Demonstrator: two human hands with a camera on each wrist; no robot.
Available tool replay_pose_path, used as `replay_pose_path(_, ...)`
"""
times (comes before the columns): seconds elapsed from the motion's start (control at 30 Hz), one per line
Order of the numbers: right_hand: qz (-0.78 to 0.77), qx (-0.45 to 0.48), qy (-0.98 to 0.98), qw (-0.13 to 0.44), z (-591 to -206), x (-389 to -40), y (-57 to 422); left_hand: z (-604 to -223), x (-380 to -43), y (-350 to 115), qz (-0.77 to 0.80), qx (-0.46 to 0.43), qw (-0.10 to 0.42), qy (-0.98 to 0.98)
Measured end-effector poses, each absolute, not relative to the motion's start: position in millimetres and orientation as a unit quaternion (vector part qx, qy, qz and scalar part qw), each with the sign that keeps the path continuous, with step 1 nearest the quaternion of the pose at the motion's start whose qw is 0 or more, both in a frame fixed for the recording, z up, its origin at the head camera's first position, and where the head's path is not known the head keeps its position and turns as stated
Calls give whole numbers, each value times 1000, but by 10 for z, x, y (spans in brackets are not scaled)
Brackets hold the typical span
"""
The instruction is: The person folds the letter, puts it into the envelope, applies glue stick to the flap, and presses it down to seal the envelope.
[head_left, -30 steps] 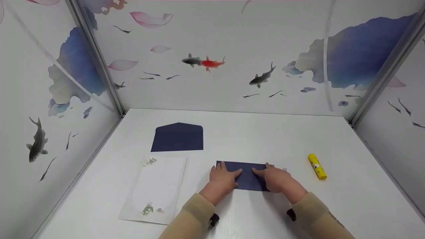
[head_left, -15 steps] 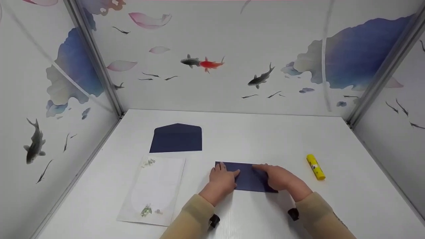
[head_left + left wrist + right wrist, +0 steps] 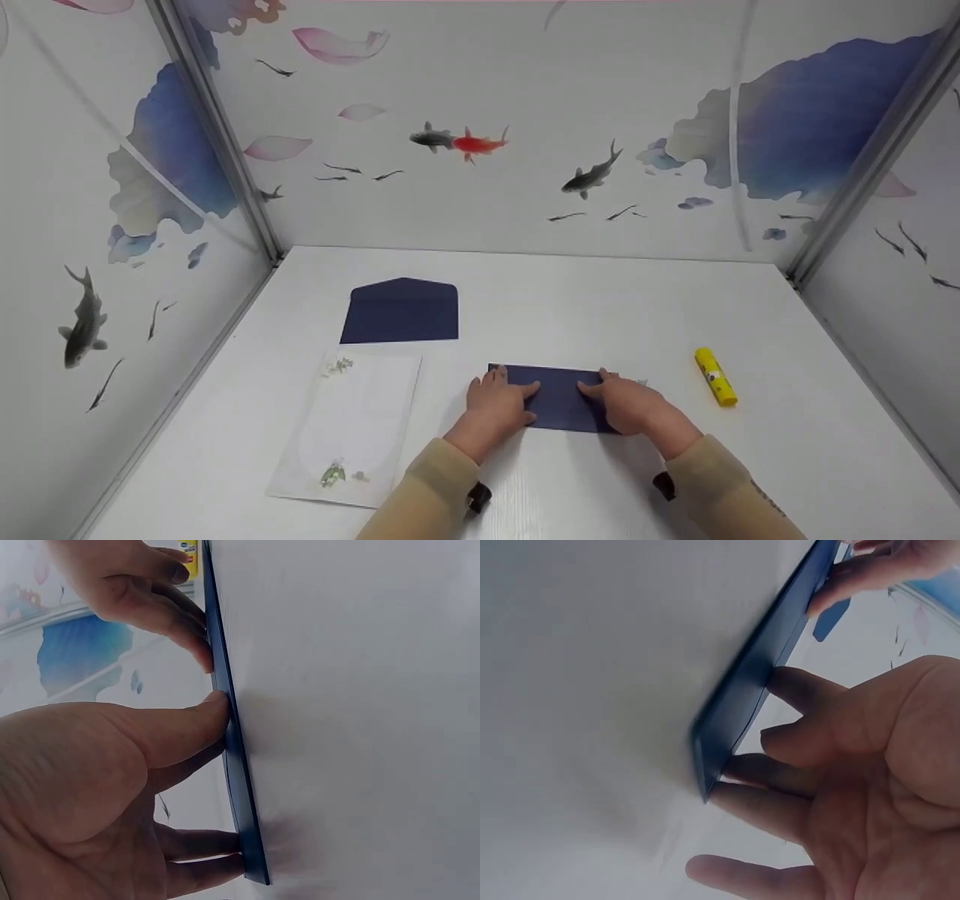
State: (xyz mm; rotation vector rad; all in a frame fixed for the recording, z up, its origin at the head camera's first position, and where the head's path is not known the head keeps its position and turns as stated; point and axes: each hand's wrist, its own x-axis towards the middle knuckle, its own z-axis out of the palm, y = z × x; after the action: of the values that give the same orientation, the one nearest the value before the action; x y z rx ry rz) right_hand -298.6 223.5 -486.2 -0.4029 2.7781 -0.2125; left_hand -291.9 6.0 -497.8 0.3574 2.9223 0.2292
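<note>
A navy envelope (image 3: 557,401) lies on the white table (image 3: 570,307), between the printed sheet (image 3: 352,420) and yellow glue stick (image 3: 716,377). The left hand (image 3: 496,405) and right hand (image 3: 628,403) press on it, fingers spread apart, neither clamped round it. Uneven pressure could skew it; thumbs pushing inward might buckle the paper.

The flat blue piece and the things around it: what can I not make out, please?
Flat blue piece, head view: underside hidden by its top face; ends partly covered by the left hand and right hand.
White sheet, head view: near right corner behind the left sleeve.
Yellow tube, head view: print too small to read.
</note>
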Motion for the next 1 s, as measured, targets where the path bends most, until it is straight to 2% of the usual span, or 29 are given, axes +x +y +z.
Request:
replay_pose_path(0.43, -139, -150, 962, 181, -4897, -3055, 2502, -5004, -2968, -100, 56, 113, 70, 989)
replay_pose_path(0.67, -203, -160, 953, 158, -4903, -3133, 2604, -5018, -2995, -145, 211, 77, 82, 971)
replay_pose_path(0.77, -240, -131, 955, 117, -4876, -3123, 2543, -5007, -3001, -106, 262, 56, 41, 963)
replay_pose_path(0.87, -261, -122, 956, 61, -4875, -3071, 2364, -4995, -2987, -11, 222, 75, 14, 972)
replay_pose_path(0.93, -258, -141, 954, 52, -4894, -3024, 2201, -4993, -2962, 56, 171, 101, 26, 980)
replay_pose_path(1.0, -247, -167, 951, 77, -4922, -2978, 2039, -4998, -2928, 106, 126, 124, 57, 983)
